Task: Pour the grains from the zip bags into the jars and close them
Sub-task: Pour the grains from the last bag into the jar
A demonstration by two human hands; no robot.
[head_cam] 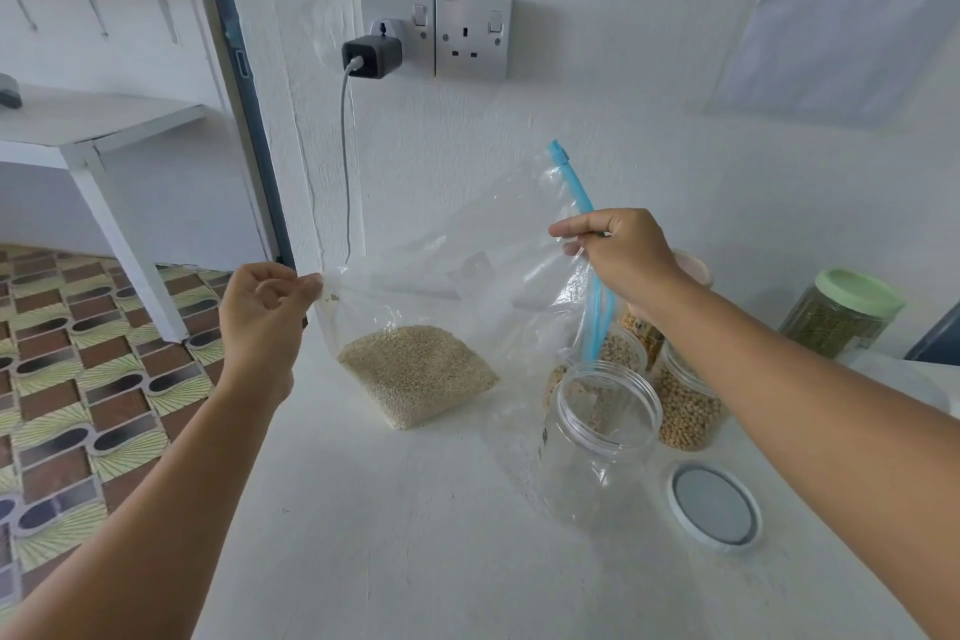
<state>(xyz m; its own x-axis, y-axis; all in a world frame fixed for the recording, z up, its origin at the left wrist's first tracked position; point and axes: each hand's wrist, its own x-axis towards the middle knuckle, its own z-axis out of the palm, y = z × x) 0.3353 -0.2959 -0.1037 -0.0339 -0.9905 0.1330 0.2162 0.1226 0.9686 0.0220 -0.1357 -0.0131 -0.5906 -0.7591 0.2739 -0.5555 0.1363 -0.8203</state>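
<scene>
Clear plastic is stretching between the person's two hands: a zip bag (467, 276) is being held up over the white counter (389, 535), tilted so that its blue zip strip (584, 244) is running down its right edge toward the empty jar (597, 437). The left hand (262, 314) is pinching the bag's far-left corner between thumb and curled fingertips, with the other fingers folded loosely into the palm. The right hand (618, 255) is gripping the bag at the zip strip, fingers curled round the plastic, well above the empty jar's mouth. Pale grains (415, 372) are sitting bunched in the bag's lowest corner, below and between the two grips, to the left of the empty jar and seemingly resting just on the counter. The zip strip's lower end is hanging right over the empty jar's open rim. That jar is standing upright and uncapped, and its white-rimmed lid (714, 507) is lying flat just to the jar's right. Behind the empty jar, touching or nearly so, filled jars (685, 405) of beans and grains are standing together, partly hidden by the right forearm. Farther right of the empty jar, a green-lidded jar (841, 312) is standing closed.
</scene>
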